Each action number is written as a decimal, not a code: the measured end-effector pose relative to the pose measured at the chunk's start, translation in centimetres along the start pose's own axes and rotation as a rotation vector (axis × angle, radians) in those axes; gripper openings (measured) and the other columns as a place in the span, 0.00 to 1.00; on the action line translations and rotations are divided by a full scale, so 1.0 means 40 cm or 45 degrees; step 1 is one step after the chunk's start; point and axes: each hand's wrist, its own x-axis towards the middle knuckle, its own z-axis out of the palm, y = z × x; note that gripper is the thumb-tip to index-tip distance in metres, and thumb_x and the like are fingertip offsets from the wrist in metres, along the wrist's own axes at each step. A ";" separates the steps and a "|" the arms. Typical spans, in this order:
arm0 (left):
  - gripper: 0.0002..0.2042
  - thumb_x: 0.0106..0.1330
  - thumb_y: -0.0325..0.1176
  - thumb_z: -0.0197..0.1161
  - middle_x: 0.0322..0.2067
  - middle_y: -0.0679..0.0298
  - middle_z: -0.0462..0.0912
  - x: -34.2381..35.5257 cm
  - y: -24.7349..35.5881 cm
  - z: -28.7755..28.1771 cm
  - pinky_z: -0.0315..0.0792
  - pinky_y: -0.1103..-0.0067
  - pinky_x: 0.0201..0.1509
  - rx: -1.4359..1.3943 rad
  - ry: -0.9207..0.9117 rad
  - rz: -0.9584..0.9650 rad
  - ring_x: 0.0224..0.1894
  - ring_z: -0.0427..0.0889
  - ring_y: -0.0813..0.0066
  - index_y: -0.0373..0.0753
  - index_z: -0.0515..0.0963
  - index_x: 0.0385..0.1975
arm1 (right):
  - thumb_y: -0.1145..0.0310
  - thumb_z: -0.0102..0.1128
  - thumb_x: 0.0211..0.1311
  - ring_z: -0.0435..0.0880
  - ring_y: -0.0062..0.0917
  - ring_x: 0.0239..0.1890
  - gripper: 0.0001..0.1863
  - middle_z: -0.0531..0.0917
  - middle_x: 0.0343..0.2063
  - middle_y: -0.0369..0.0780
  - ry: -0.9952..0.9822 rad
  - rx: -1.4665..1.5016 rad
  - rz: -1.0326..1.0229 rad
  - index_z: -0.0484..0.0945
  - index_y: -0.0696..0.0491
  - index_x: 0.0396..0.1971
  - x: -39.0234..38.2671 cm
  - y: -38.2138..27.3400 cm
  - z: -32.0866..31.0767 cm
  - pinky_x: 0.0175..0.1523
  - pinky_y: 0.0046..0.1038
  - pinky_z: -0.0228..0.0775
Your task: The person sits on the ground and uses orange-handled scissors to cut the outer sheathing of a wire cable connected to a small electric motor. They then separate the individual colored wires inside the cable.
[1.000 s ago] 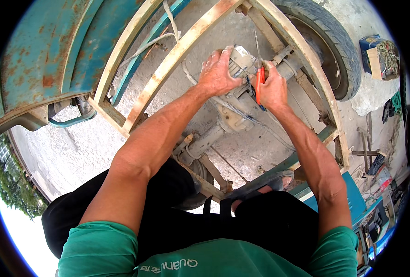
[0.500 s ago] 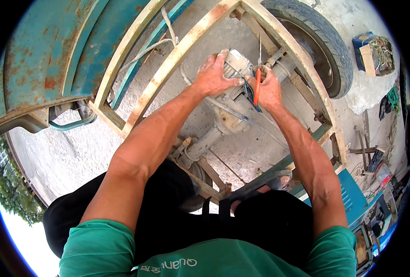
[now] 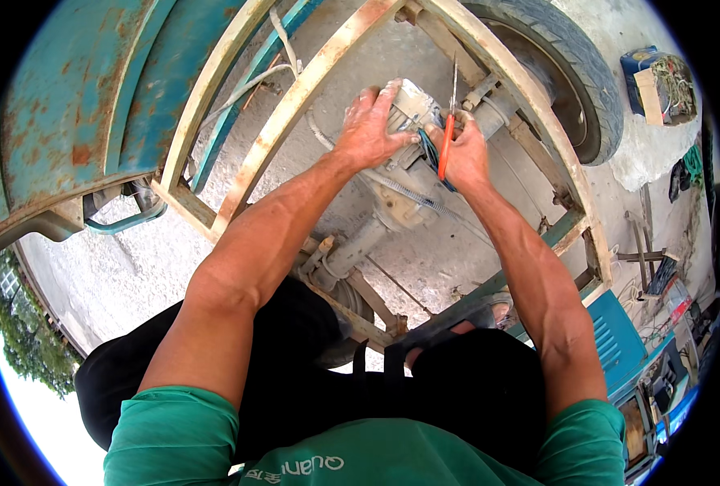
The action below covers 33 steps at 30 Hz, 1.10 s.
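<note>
The right grip (image 3: 467,154) is closed around a red-handled tool (image 3: 447,146), its thin metal shank pointing to 12 o'clock; just what kind of tool it is cannot be told from this side. The left grip (image 3: 368,134), near 9 o'clock from the right one, is spread along the near-left side of a pale grey housing (image 3: 415,99), thumb reaching toward dark wires (image 3: 429,148); I cannot tell whether it closes on anything. Those wires lie between the two, at 9 o'clock from the right grip

The tool looks light and stiff, best taken by its red handle, well away from the narrow tip. The wires should prove soft and springy, easily nicked, so they are better pinched near where they meet the housing. The housing itself seems hard and heavy, probably slick with dust, and its ribbed sides offer the surest hold

Farther out, a corrugated conduit (image 3: 400,190) crosses below the wires, and an axle tube (image 3: 348,259) runs off toward 7 o'clock from the housing. A cream metal frame (image 3: 340,47) surrounds all this. From the middle of the view, a tyre (image 3: 595,89) stands at 2 o'clock, a blue box (image 3: 639,89) beyond it, and a rusted teal panel (image 3: 60,97) at 10 o'clock
</note>
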 end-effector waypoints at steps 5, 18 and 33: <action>0.49 0.56 0.50 0.77 0.67 0.43 0.63 -0.006 0.007 0.006 0.62 0.59 0.74 -0.003 0.032 0.043 0.70 0.64 0.42 0.47 0.56 0.76 | 0.55 0.76 0.57 0.87 0.35 0.48 0.34 0.88 0.44 0.49 -0.010 0.059 0.026 0.76 0.61 0.57 0.023 0.037 0.001 0.56 0.34 0.76; 0.48 0.56 0.49 0.76 0.68 0.43 0.63 -0.010 0.018 -0.004 0.62 0.60 0.74 0.003 0.027 -0.011 0.70 0.64 0.41 0.45 0.56 0.75 | 0.56 0.79 0.53 0.87 0.33 0.49 0.39 0.87 0.45 0.49 -0.134 0.048 -0.123 0.74 0.63 0.60 0.031 0.051 -0.029 0.57 0.32 0.77; 0.49 0.55 0.46 0.78 0.67 0.44 0.62 0.001 0.008 0.005 0.64 0.59 0.72 0.013 0.004 0.014 0.69 0.65 0.43 0.41 0.55 0.75 | 0.57 0.81 0.53 0.89 0.26 0.43 0.38 0.89 0.41 0.46 0.001 0.132 -0.049 0.74 0.62 0.59 0.023 0.041 -0.014 0.53 0.31 0.79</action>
